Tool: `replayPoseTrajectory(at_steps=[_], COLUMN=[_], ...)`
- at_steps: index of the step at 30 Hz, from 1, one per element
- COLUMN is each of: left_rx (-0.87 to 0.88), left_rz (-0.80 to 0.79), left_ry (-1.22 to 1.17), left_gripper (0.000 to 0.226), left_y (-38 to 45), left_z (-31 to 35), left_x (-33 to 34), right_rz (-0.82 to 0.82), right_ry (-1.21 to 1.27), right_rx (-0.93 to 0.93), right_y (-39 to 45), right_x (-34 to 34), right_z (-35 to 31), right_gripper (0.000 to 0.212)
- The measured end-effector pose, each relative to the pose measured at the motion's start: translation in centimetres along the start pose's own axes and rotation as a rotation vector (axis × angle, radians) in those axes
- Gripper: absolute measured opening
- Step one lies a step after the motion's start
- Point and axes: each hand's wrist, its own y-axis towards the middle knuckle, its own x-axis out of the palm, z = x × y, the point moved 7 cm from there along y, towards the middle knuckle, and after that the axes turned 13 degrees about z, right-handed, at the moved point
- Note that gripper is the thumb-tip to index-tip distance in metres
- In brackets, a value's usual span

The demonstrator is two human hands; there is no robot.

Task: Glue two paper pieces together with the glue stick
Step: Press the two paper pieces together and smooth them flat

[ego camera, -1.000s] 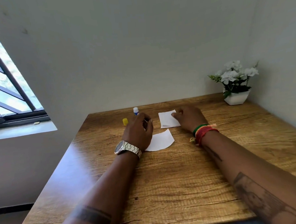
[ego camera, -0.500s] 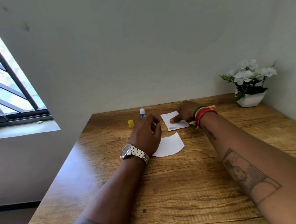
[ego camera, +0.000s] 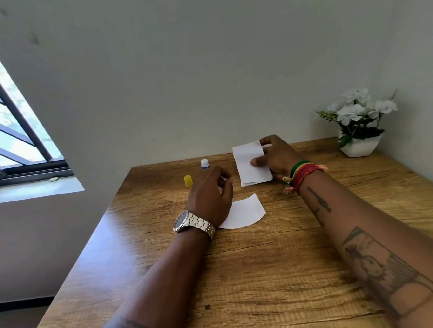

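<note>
Lifted off the bench (ego camera: 279, 273) since half a second ago, the far sheet of paper (ego camera: 250, 165) now stands nearly upright in the right hand (ego camera: 279, 155), where before it lay flat under that hand's fingers. Thumb in front and fingers (ego camera: 265, 141) behind pinch its right edge; its long axis runs up and down, top edge toward the wall, bottom edge at or just above the wood. The left hand (ego camera: 209, 196) has hardly shifted: it hovers over the near sheet (ego camera: 245, 212) with its fingers loosely curled, and whether they hold anything cannot be told from behind. That near sheet lies flat, its left part hidden under the hand, its free corner pointing right and away. Count: 2 sheets of paper, 1 glue stick (ego camera: 204, 164) standing upright just beyond the left hand, white top up, and 1 yellow cap (ego camera: 188, 181) standing apart to its left. On the wrists are 1 metal watch (ego camera: 193, 222) on the left and a bunch of green, yellow and red bands (ego camera: 302, 172) on the right. Brown wood grain covers the bench, which fits into a corner of plain pale walls; 1 white pot of white flowers (ego camera: 359, 123) sits at the far right, and a barred window (ego camera: 10, 129) opens at the left.
</note>
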Motion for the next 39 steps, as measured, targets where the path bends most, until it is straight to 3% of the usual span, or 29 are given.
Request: replayPoseTrajectory(at_steps=[4,6,8,10,12,16,22,29,35,39], left_rx=[-0.047,-0.125,-0.185,-0.212,-0.311,-0.552,-0.665,-0.626,-0.659,-0.624], left_rz=[0.215,0.236,0.211,0.193,0.214,0.131,0.093,0.044,-0.023,-0.056], left_ry=[-0.078,-0.139,-0.163,-0.177,-0.260,-0.478,-0.421,-0.275,-0.222,-0.131], left_gripper=[0.037,0.056,0.053,0.033,0.024,0.013,0.013,0.036,0.018,0.018], left_y=[0.9,1.4,1.6,1.5,1.4,0.9,0.1,-0.2,-1.6,-2.4], left_z=[-0.2,-0.8,-1.4,-1.9,-2.9,-4.6,-5.2,-4.1,-3.5,-3.2], left_x=[-2.6,-3.3,-3.5,-3.5,-3.5,-2.3,-1.8,-2.3,-2.5,-2.8], right_rz=[-0.220,-0.310,-0.371,-0.372,-0.338,-0.321,-0.295,-0.261,-0.245,-0.220], right_ry=[0.080,0.014,0.010,0.036,0.070,0.318,0.512,0.423,0.360,0.209], right_rx=[-0.237,-0.336,-0.392,-0.420,-0.377,0.029,0.327,0.289,0.236,0.141], right_y=[-3.0,-4.6,-6.0,-6.6,-6.5,-6.5,-9.7,-11.9,-12.9,-13.4], right_x=[-0.1,0.5,1.2,1.5,1.4,1.8,2.4,0.3,-1.7,-2.2], right_z=[-3.5,-5.6,-7.3,-8.5,-8.6,-4.5,-1.1,-0.9,-0.5,-0.3], right_gripper=[0.042,0.031,0.022,0.021,0.023,0.025,0.029,0.034,0.059,0.045])
